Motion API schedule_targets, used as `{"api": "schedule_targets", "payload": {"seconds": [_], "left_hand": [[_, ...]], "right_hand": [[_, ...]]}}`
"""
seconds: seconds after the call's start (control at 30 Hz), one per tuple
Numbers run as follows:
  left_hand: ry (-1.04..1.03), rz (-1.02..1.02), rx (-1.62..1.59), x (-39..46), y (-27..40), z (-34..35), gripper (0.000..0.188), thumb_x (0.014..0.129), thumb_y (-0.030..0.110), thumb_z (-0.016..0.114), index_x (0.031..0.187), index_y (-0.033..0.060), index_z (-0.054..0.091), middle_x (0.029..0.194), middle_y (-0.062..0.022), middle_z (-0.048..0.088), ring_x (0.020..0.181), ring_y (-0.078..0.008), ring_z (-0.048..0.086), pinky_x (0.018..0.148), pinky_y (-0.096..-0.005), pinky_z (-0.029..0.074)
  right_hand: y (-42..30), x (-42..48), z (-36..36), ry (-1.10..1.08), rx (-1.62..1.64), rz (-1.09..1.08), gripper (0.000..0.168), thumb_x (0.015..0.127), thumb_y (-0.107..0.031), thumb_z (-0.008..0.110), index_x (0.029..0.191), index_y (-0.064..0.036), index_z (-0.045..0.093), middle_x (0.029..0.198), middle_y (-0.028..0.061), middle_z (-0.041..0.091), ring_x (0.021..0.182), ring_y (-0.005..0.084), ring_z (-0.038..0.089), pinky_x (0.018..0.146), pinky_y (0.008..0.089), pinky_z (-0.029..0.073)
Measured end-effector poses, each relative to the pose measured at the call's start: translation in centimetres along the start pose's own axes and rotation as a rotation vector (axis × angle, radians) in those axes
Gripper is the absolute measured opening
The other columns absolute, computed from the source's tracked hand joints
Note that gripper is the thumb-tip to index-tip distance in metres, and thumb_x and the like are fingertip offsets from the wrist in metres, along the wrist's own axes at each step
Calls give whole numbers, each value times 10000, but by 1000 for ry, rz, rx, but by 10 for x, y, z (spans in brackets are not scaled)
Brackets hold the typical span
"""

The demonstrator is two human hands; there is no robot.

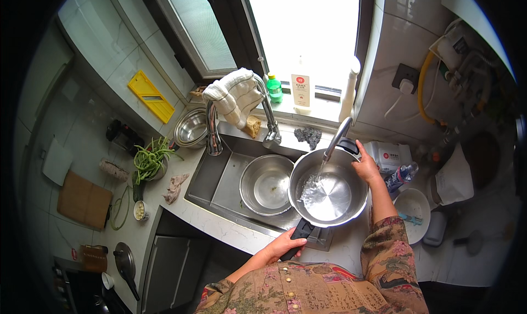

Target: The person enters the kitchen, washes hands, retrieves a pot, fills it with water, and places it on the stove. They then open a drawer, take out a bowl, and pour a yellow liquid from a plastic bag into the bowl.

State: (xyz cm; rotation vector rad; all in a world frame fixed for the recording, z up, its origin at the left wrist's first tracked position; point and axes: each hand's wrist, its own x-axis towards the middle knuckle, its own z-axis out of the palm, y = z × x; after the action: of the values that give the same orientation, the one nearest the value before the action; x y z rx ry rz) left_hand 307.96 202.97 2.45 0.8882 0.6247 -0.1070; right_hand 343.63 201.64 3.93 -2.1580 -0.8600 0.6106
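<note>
My left hand [286, 244] grips the long black handle of a stainless steel pressure cooker pot [294, 192]. On the far side, my right hand [365, 165] holds the pot near its short black side handle [348, 145]. Water runs into the pot from a slim curved spout [339, 134], and splashes over its shiny bottom. The pot is held over the right end of a steel sink [224, 178]. Beside it in the sink stands a steel basin [252, 205] with a little water and small scraps at the bottom.
A chrome faucet [271, 126] draped with a checked cloth [234, 93] arches over the sink. Bottles, including a green one [274, 89], line the windowsill. Green beans [152, 159] and a rag [176, 188] lie left; a white bowl [416, 207] and a wipes pack [387, 155] stand right.
</note>
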Motion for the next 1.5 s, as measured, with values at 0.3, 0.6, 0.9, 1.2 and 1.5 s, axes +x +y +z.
{"api": "schedule_targets", "payload": {"seconds": [0.3, 0.6, 0.9, 1.2, 1.5], "left_hand": [[0, -4, 13, 1, 0, 0, 331, 813, 209, 638, 1028, 72, 427, 722, -35, 522, 542, -112, 529, 502, -225, 439], [-12, -17, -30, -1, 1, 1, 339, 816, 203, 634, 1045, 76, 418, 733, -48, 536, 558, -126, 535, 512, -237, 439], [-9, -16, -17, -1, 1, 0, 340, 816, 199, 633, 1049, 75, 418, 733, -48, 538, 562, -126, 541, 514, -235, 444], [-10, -2, -3, 0, 2, 1, 326, 816, 202, 634, 1036, 75, 429, 728, -37, 527, 545, -112, 531, 501, -226, 443], [-14, -3, -17, 1, 0, 1, 332, 813, 197, 637, 1038, 75, 425, 726, -44, 528, 555, -120, 534, 504, -231, 439]], "right_hand": [[1, 0, -1, 2, 31, -14, 783, 702, -63, 617, 1383, -256, 282, 965, 161, 634, 857, 301, 614, 771, 352, 451], [15, 6, 6, 49, 86, -96, 793, 701, 8, 582, 1395, -240, 289, 690, 36, 517, 591, 116, 464, 589, 253, 421], [11, 5, 6, 50, 66, -88, 796, 696, -6, 585, 1393, -250, 290, 654, 26, 491, 571, 115, 451, 572, 254, 411], [11, 4, 5, 69, 81, -120, 793, 692, -15, 588, 1390, -254, 298, 642, 29, 484, 566, 120, 451, 568, 262, 410], [8, 2, 3, 61, 90, -108, 799, 692, -10, 593, 1391, -257, 294, 650, 32, 486, 572, 126, 455, 575, 264, 414]]}}
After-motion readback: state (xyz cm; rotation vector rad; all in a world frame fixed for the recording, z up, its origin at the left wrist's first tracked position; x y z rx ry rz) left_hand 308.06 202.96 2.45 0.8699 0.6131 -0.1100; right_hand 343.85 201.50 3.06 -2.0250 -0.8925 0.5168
